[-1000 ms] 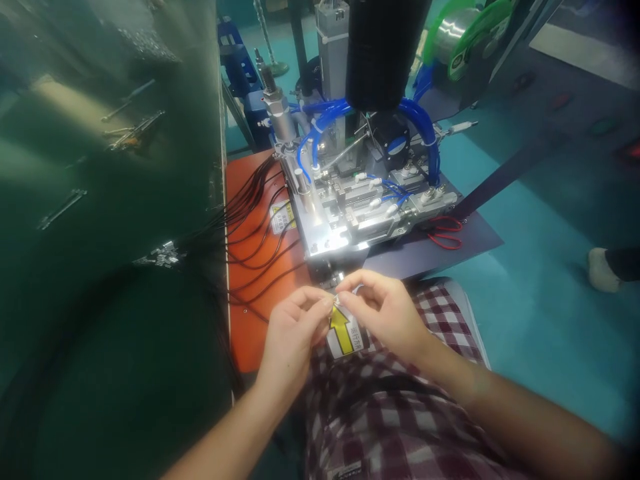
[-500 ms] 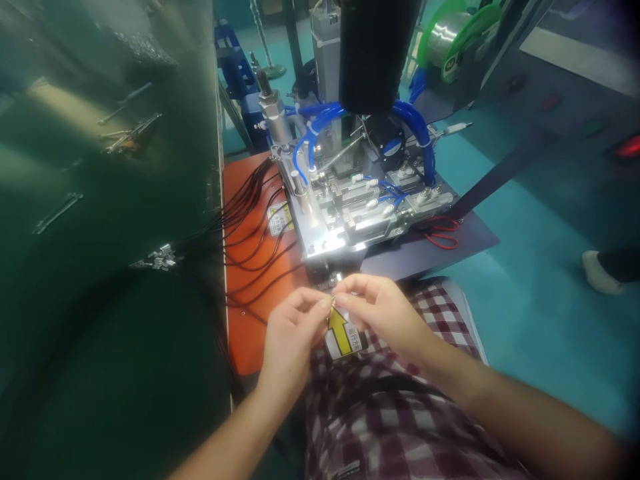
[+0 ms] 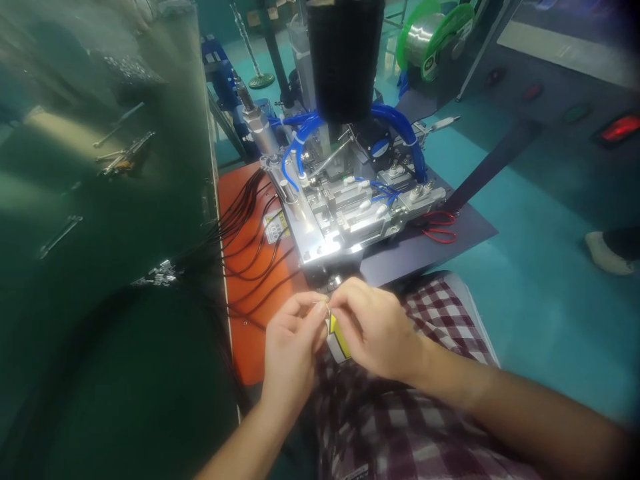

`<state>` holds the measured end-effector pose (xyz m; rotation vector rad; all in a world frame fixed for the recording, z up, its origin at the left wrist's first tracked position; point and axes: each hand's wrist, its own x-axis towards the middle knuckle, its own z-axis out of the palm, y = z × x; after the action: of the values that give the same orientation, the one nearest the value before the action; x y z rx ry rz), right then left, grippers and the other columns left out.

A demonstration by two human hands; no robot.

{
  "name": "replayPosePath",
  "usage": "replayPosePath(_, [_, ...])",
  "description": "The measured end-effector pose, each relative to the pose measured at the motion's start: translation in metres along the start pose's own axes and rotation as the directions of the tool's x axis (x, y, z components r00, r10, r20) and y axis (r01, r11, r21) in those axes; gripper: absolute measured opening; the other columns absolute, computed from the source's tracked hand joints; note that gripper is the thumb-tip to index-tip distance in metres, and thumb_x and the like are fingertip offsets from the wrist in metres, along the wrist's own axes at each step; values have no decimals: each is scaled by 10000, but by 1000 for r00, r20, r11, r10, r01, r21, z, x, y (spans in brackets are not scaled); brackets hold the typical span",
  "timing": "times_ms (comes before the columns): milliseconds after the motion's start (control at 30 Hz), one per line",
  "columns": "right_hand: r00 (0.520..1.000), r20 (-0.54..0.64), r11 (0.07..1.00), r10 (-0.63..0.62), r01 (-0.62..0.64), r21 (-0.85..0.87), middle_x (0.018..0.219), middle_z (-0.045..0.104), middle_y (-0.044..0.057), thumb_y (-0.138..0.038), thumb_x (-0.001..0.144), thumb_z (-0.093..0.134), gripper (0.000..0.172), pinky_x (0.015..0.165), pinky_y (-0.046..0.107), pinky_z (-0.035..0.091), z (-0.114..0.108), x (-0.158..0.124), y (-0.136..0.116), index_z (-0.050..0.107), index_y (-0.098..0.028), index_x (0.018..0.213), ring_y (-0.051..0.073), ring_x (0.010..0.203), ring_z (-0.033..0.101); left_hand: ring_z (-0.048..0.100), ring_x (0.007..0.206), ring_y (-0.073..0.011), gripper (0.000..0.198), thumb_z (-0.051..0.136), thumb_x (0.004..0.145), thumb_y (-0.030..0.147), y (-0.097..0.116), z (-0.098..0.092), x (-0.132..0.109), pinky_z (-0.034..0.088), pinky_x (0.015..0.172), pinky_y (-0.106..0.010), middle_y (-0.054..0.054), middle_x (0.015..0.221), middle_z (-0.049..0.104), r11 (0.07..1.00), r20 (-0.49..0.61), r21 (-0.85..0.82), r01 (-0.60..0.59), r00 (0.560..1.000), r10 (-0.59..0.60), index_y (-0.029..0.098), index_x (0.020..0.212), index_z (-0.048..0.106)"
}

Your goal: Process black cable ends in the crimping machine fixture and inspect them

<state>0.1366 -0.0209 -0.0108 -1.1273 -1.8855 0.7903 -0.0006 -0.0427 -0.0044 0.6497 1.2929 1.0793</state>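
Note:
My left hand point(image 3: 296, 333) and my right hand point(image 3: 375, 327) meet in front of the metal machine point(image 3: 345, 207), thumbs and forefingers closed. Between the fingertips is something tiny and thin, pale like a wire end; its kind does not show clearly. Just below the fingertips a label with a yellow arrow point(image 3: 342, 339) is partly covered by my right hand. Black cables point(image 3: 250, 267) run from the dark table on the left across the orange board point(image 3: 250, 353) towards the machine.
On the dark green table point(image 3: 125, 373) lie a pile of small metal pieces point(image 3: 163, 273) and several thin tools point(image 3: 123, 157). A green wire spool point(image 3: 425, 40) stands at the back. A black cylinder point(image 3: 345, 60) hangs over the machine. A person's shoe point(image 3: 607, 253) is at the right.
My right hand has turned and curled over, now hiding more of the arrow label. My left hand keeps its pinch. The whole view has shifted slightly.

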Motion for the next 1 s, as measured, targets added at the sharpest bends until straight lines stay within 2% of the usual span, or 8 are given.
replayPosePath(67, [986,50,974,157,-163,155,707,608,24,-152,868,466,123,627,277,446,-2,2,-2,526,-190,768,145,641,573,284,428,-25,177,693,789,312,0,0,-1,225,452,-179,83,481,408,1000,19,12,-16,1000,16,162,824,607])
replayPosePath(167, [901,215,799,377,-434,416,621,587,-24,-144,878,464,139,619,248,472,-6,7,-8,512,-192,757,121,601,593,322,423,-10,148,681,801,283,-1,0,-3,219,436,-172,36,601,563,997,52,16,-74,996,73,165,827,594])
replayPosePath(300, [780,418,583,465,-625,519,556,565,-45,-59,842,472,201,604,214,458,-14,15,-15,507,-165,675,84,555,560,372,409,-22,125,671,802,259,0,-1,-2,226,424,-169,25,586,590,993,121,-14,-121,985,121,167,817,587])
replayPosePath(500, [781,408,545,472,-623,561,540,579,-43,-181,883,522,141,583,212,444,-14,12,-10,574,-151,756,86,535,551,335,389,-19,192,688,779,293,11,-2,1,313,465,-178,54,542,541,997,120,-65,34,992,-26,159,778,551])
replayPosePath(767, [896,181,769,405,-441,463,675,630,-11,-205,830,587,92,564,219,433,3,0,0,607,-169,747,100,594,561,307,393,-13,222,693,774,334,4,-3,3,268,441,-167,63,548,512,998,89,-38,45,995,-42,157,780,559])
replayPosePath(833, [872,251,710,421,-489,507,600,584,-29,-195,823,585,125,525,210,410,-1,3,0,594,-163,702,83,529,511,323,401,-16,205,678,791,333,2,-4,1,267,434,-161,62,552,514,999,92,35,-10,996,6,163,773,565])
replayPosePath(933, [754,465,467,465,-654,595,476,486,-69,-216,819,591,181,460,190,362,-10,8,-1,569,-155,650,54,422,418,497,541,-57,159,681,795,304,0,-4,-1,372,509,-154,19,646,590,938,34,260,-231,973,230,165,780,606])
replayPosePath(1000, [730,516,394,447,-679,619,460,478,-73,-224,817,597,200,453,184,357,-15,10,0,566,-150,634,50,410,416,527,581,-69,158,682,796,310,1,-2,0,393,520,-151,4,681,612,902,14,341,-264,961,275,166,790,618])
